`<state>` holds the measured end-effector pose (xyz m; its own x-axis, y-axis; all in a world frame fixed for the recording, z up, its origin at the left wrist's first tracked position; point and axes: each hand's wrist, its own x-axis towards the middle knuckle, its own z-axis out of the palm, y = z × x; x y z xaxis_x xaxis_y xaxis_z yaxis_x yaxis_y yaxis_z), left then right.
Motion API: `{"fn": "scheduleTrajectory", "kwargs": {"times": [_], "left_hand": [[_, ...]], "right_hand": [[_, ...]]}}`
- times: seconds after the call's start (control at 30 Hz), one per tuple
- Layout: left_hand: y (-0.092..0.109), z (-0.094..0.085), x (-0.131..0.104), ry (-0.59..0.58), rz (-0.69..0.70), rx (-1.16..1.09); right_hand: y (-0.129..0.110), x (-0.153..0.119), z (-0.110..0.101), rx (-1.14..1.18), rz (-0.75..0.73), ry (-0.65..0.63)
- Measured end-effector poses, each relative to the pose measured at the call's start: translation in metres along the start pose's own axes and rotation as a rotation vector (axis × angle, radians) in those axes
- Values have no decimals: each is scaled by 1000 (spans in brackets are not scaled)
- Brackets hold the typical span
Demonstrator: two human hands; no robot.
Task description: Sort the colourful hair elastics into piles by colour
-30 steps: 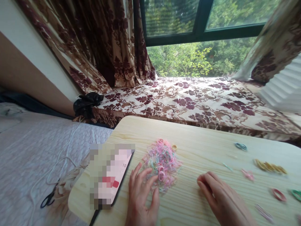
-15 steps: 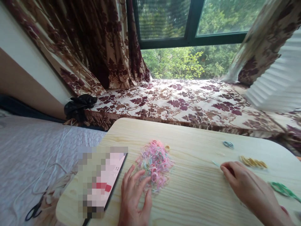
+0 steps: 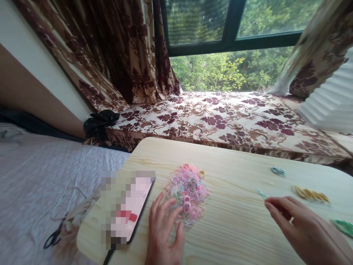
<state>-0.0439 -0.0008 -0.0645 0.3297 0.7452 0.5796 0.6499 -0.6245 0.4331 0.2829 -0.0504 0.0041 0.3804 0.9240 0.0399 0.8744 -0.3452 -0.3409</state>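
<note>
A loose pile of small pastel rubber bands [image 3: 190,189], mostly pink and lilac, lies on the light wooden table [image 3: 228,224]. My left hand [image 3: 165,228] rests at the pile's near left edge, fingers spread and gripping nothing; its fingertips reach the outer bands. To the right, my right hand [image 3: 298,224] is low over the tabletop with thumb and forefinger pinched. A pale teal rubber band [image 3: 261,193] sticks out from those fingertips. Beyond this hand are a row of yellow hair ties [image 3: 311,194], a blue-grey hair tie [image 3: 277,171] and green ties [image 3: 343,227].
A phone [image 3: 138,206], partly blurred out, lies left of the pile with a cable attached. Behind the table runs a floral-covered window ledge [image 3: 193,117]. A bed [image 3: 68,158] with white cords and scissors [image 3: 52,239] is at the left.
The whole view has shifted slightly, so everything sits further right. Both hands keep nearly the same places on the table, and the teal band is still at my right fingertips.
</note>
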Motion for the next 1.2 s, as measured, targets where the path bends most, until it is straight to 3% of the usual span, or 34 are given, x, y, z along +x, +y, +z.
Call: {"fn": "scheduleTrajectory", "kwargs": {"times": [0.2,0.37,0.73,1.2], "left_hand": [[9,6,1,84,-124,-38],[11,6,2,94,-135,-34],[-1,0,-1,25,-34,13],[12,-4,5,1,-118,-40]], "right_hand": [[-52,5,36,229,-247,-117],[-83,14,59,206,-306,-216],[-100,21,55,117,-243,-233],[-98,16,57,102,-280,-236]]}}
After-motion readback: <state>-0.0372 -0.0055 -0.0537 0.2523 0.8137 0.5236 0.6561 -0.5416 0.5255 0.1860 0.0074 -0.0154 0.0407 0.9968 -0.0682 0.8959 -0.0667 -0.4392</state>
